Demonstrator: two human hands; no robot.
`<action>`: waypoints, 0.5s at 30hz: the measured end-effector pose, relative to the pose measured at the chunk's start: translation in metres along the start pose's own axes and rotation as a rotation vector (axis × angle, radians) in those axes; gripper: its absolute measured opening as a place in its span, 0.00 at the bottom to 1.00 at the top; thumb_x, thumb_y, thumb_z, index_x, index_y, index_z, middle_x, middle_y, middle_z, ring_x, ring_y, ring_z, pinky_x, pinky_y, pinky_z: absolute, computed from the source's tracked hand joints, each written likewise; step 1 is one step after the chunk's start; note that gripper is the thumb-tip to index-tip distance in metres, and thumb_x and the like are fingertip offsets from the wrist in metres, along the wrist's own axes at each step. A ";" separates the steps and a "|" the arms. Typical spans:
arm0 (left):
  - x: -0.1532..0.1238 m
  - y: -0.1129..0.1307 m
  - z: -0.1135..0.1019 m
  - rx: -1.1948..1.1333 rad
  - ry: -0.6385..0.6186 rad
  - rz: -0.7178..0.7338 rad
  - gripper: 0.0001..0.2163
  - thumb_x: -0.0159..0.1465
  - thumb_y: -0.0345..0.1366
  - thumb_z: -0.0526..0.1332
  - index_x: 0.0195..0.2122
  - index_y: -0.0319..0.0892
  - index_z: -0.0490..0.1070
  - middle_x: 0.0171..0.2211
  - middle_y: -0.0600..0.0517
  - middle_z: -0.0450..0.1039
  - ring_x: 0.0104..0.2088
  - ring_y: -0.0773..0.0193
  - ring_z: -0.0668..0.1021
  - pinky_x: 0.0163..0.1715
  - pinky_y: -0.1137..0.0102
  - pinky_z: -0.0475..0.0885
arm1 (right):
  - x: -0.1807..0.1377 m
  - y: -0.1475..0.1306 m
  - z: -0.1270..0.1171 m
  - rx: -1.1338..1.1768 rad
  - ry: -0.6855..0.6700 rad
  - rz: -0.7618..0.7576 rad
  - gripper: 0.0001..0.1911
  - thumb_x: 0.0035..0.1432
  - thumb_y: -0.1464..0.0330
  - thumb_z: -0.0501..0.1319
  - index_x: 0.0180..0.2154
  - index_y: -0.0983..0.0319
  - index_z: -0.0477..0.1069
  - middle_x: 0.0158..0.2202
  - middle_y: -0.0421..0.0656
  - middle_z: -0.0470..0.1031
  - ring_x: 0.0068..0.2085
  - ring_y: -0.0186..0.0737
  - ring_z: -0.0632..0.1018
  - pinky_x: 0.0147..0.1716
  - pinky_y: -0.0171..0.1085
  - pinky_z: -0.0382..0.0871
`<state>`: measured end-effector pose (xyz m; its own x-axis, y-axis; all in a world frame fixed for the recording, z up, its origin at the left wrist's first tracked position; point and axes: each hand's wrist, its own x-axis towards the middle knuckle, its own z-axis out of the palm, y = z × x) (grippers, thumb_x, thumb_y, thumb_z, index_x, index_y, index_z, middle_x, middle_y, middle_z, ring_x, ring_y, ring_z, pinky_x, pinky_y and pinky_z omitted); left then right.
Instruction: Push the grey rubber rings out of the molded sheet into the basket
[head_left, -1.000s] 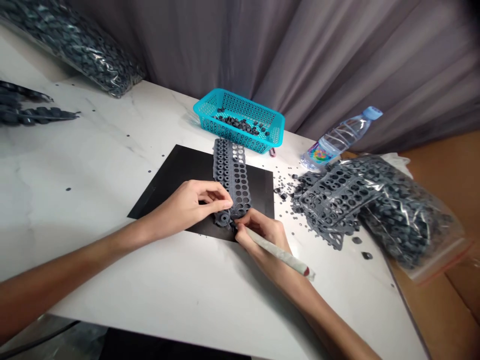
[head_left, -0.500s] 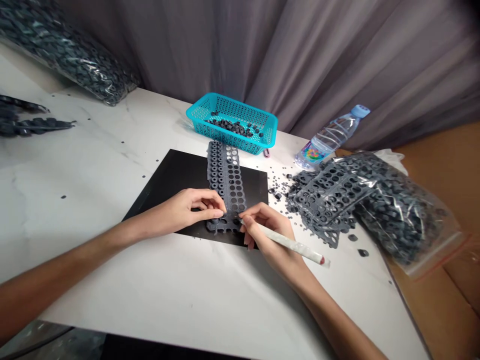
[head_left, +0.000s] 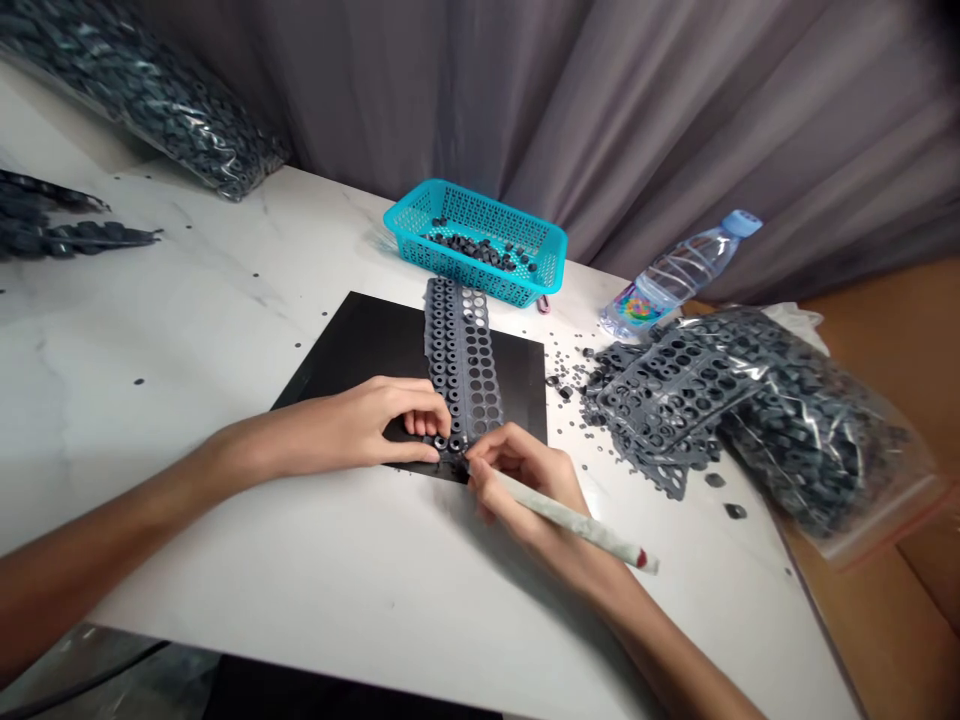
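A dark grey rubber sheet (head_left: 480, 385) with rows of round holes lies lengthwise on a black mat (head_left: 367, 345). Its left rows still carry ring-shaped pieces, while the right rows are open holes. My left hand (head_left: 401, 420) is at the sheet's near left end, thumb and curled index finger gripping about the edge by the last rings. In my right hand (head_left: 525, 475) is a pale pen-shaped tool (head_left: 577, 520) with a red spot at its back end. Its tip meets the sheet's near edge beside my left fingers; the exact contact is hidden.
Behind the sheet stands a turquoise basket (head_left: 476, 235) with small black pieces. To the right are a water bottle (head_left: 675, 275), a pile of punched sheets (head_left: 660, 400) and a clear bag of black parts (head_left: 825, 450). Another full bag (head_left: 187, 120) lies back left.
The tool tip has moved left and nearer to me along the sheet's near end. My left thumb and index finger have parted slightly and shifted toward the edge. The whole view has shifted slightly.
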<state>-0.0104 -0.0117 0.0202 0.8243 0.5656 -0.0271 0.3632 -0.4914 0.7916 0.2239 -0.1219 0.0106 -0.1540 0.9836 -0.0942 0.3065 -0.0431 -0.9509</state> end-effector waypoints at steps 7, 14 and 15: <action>-0.001 -0.005 0.002 0.066 -0.039 0.045 0.07 0.72 0.34 0.63 0.48 0.46 0.79 0.45 0.52 0.78 0.44 0.62 0.80 0.44 0.70 0.74 | 0.005 0.012 0.017 0.024 0.055 0.049 0.02 0.67 0.69 0.62 0.38 0.58 0.72 0.28 0.37 0.75 0.26 0.34 0.76 0.26 0.32 0.68; -0.002 0.004 0.003 0.087 -0.018 0.024 0.05 0.73 0.34 0.62 0.44 0.44 0.78 0.42 0.52 0.78 0.42 0.63 0.79 0.42 0.71 0.72 | 0.004 0.013 0.017 0.083 0.062 0.077 0.01 0.67 0.69 0.63 0.39 0.58 0.72 0.29 0.38 0.76 0.25 0.35 0.76 0.24 0.33 0.69; -0.002 0.004 0.003 0.090 -0.017 0.034 0.05 0.73 0.34 0.61 0.44 0.44 0.78 0.42 0.52 0.78 0.42 0.63 0.79 0.42 0.71 0.72 | 0.005 0.012 0.017 0.088 0.064 0.075 0.02 0.67 0.69 0.63 0.38 0.58 0.72 0.29 0.38 0.76 0.25 0.35 0.76 0.24 0.33 0.70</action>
<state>-0.0091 -0.0170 0.0212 0.8437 0.5367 -0.0124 0.3722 -0.5681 0.7340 0.2111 -0.1209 -0.0067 -0.0729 0.9861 -0.1496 0.2307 -0.1293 -0.9644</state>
